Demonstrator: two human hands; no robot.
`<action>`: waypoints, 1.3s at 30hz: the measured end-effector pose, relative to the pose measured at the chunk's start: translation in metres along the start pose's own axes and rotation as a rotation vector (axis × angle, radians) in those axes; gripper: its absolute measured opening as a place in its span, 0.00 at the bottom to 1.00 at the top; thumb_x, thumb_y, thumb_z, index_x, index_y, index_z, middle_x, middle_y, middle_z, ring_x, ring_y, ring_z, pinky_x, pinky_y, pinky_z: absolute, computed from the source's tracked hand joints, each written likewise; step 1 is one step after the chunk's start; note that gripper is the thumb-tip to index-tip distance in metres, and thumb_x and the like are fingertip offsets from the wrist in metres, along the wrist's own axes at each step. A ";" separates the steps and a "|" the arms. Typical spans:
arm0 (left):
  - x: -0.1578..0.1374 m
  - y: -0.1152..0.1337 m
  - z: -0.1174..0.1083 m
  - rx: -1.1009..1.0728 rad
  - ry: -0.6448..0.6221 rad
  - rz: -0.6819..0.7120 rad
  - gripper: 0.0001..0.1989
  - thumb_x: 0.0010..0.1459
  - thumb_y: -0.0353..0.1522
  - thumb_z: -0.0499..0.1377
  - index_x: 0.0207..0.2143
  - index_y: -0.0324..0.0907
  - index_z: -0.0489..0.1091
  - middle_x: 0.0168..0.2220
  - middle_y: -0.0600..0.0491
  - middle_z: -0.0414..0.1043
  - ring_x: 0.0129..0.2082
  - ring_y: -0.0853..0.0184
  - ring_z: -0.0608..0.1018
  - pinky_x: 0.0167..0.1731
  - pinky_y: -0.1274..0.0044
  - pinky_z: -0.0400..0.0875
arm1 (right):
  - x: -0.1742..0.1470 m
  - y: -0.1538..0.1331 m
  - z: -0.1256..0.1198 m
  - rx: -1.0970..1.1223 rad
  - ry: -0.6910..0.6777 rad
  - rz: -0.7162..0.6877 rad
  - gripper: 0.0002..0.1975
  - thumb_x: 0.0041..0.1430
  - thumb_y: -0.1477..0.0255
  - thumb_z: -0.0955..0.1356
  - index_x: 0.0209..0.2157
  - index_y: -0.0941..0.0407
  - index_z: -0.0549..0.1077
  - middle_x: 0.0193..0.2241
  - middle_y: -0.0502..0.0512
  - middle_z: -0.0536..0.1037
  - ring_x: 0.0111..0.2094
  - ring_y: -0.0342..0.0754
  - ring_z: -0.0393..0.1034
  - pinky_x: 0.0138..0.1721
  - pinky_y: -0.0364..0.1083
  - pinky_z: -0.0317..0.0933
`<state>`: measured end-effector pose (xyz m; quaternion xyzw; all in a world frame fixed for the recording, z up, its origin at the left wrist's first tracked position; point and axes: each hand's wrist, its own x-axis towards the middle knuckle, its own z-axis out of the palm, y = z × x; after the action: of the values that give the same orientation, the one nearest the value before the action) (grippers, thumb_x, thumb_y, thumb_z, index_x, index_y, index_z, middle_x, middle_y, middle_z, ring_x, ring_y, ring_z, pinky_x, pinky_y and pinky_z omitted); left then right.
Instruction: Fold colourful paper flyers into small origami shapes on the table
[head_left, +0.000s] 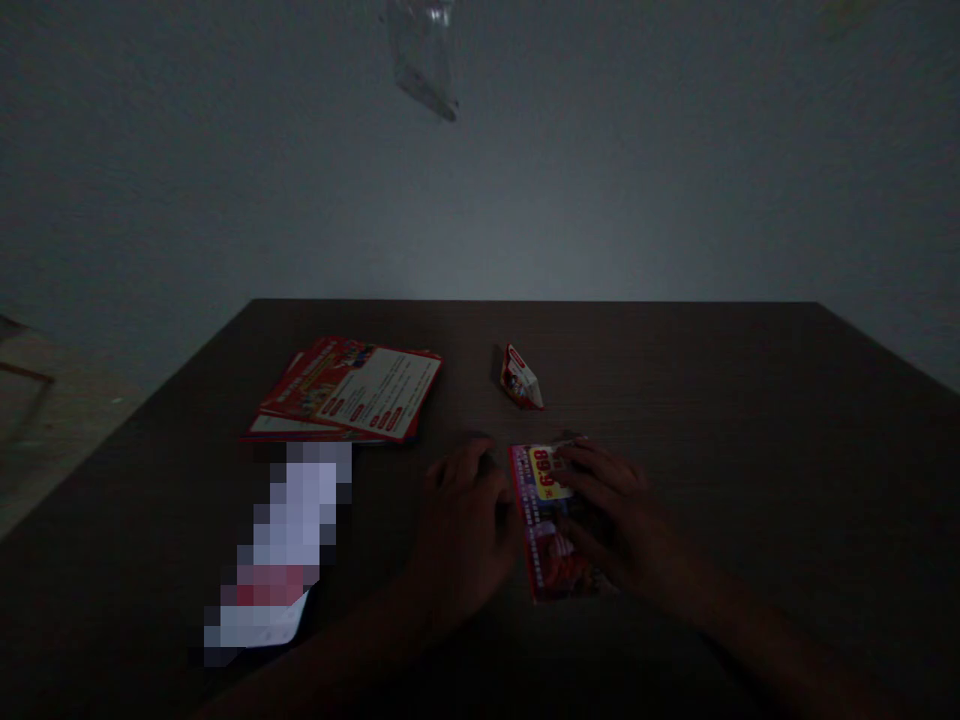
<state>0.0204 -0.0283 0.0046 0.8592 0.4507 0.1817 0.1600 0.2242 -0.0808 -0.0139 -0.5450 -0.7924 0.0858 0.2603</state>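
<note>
A colourful printed flyer [551,565], with "89.9" in a yellow patch, lies on the dark table in front of me. My right hand [611,505] rests on its right part, fingers spread and laid over the paper. It hides much of that side. Just left of the flyer, my left hand [465,530] is on the table with loosely bent fingers, its thumb side close to the flyer's left edge. Nothing shows in it. Beyond the flyer stands a small folded piece of red and white printed paper [523,380].
A stack of red and white flyers [367,385] lies at the back left. Nearer me is a phone [281,625] with a lit, pixelated screen. The table [675,350] meets a grey wall [637,150], where a clear plastic holder [424,60] hangs. The light is dim.
</note>
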 end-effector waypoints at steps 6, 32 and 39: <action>0.001 0.000 0.000 0.005 -0.002 0.004 0.04 0.52 0.26 0.57 0.32 0.43 0.68 0.53 0.47 0.62 0.54 0.55 0.65 0.51 0.59 0.57 | 0.001 -0.002 0.000 -0.009 -0.017 0.010 0.22 0.57 0.73 0.66 0.54 0.53 0.63 0.56 0.62 0.64 0.60 0.58 0.52 0.55 0.61 0.54; 0.000 -0.002 0.002 0.007 -0.014 -0.015 0.04 0.52 0.27 0.58 0.32 0.44 0.68 0.54 0.48 0.62 0.54 0.57 0.64 0.52 0.61 0.55 | 0.004 -0.004 0.004 -0.010 -0.007 0.007 0.22 0.58 0.73 0.65 0.54 0.53 0.62 0.57 0.60 0.64 0.61 0.56 0.51 0.56 0.60 0.52; 0.000 -0.003 0.003 0.013 -0.018 -0.020 0.05 0.52 0.27 0.58 0.32 0.44 0.68 0.54 0.48 0.61 0.56 0.57 0.63 0.53 0.61 0.53 | 0.003 -0.005 0.001 -0.021 -0.030 0.021 0.21 0.58 0.73 0.65 0.54 0.53 0.63 0.56 0.61 0.64 0.60 0.56 0.51 0.55 0.60 0.52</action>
<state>0.0199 -0.0271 0.0008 0.8571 0.4592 0.1696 0.1604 0.2184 -0.0802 -0.0119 -0.5545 -0.7914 0.0886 0.2416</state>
